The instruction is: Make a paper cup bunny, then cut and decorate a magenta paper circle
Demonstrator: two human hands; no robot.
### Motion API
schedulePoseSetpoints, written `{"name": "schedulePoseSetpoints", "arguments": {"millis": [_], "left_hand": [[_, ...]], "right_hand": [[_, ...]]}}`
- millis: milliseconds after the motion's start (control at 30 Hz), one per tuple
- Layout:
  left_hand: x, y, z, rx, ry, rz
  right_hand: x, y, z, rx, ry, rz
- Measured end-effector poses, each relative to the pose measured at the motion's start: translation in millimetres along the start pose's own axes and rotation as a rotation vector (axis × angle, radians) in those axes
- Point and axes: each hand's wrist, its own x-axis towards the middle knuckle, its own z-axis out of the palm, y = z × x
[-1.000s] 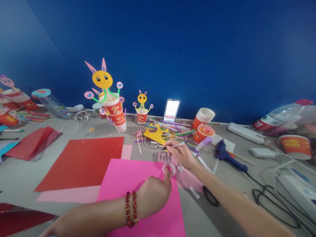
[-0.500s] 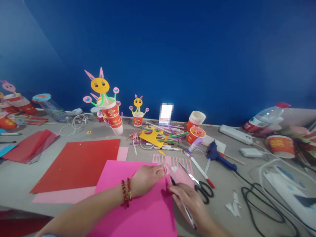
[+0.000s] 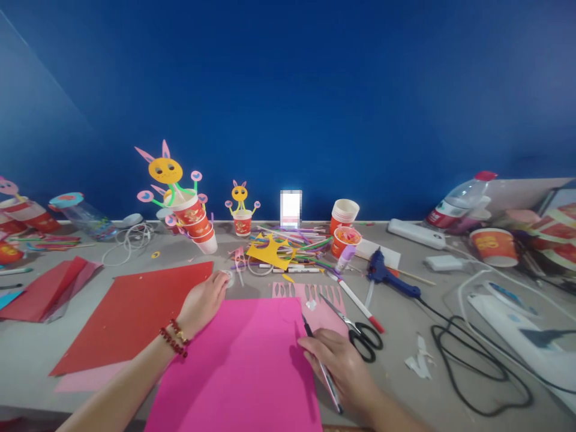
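Observation:
My left hand [image 3: 204,305], with beaded bracelets at the wrist, pinches a small clear round piece [image 3: 229,278], perhaps a ring or cap. It is over the far left edge of the bright pink paper sheet [image 3: 238,360]. A faint circle outline shows near the sheet's top right corner. In my right hand [image 3: 339,363] is a black-and-clear pen [image 3: 330,384], its tip pointing away from me at the sheet's right edge. Black-handled scissors [image 3: 365,343] lie just beyond that hand, partly on a cut-up light pink paper strip [image 3: 330,306].
Red paper [image 3: 135,312] lies on the left. Behind are a yellow paper scrap [image 3: 272,252], pipe cleaners, and paper-cup figures [image 3: 189,210]. To the right sit a blue glue gun [image 3: 389,276] with a looping black cord [image 3: 454,360], a red-capped marker [image 3: 360,303] and a bottle [image 3: 459,201].
My left hand has lifted the clear round piece off the pink sheet's top corner and carried it left. My right hand stays near the right edge with the pen; the view has shifted slightly.

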Motion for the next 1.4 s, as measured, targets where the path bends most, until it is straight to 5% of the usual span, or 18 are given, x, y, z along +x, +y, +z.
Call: {"name": "schedulePoseSetpoints", "arguments": {"millis": [533,667,800,933,1200,1400], "left_hand": [[-5.6,-0.6,6.0,-0.048,0.097,0.036],[-11.3,14.0,2.7,-0.046,0.127,0.118],[-14.3,36.6,6.1,-0.075,0.017,0.305],[-11.2,47.2,17.4,-0.078,0.0,0.32],[-6.0,38.9,32.1,-0.232,0.057,0.329],[-3.6,35.7,36.7,-0.334,0.029,0.291]], "right_hand": [[-0.2,0.4,0.4,0.0,-0.023,0.015],[0.5,-0.2,-1.2,-0.001,-0.026,0.015],[-0.7,-0.1,-0.7,-0.037,-0.006,0.004],[-4.4,2.2,-1.7,-0.103,-0.026,-0.005],[-5.5,28.3,-51.4,-0.274,-0.083,0.148],[-2.8,62.2,-82.2,-0.556,-0.278,0.177]]}}
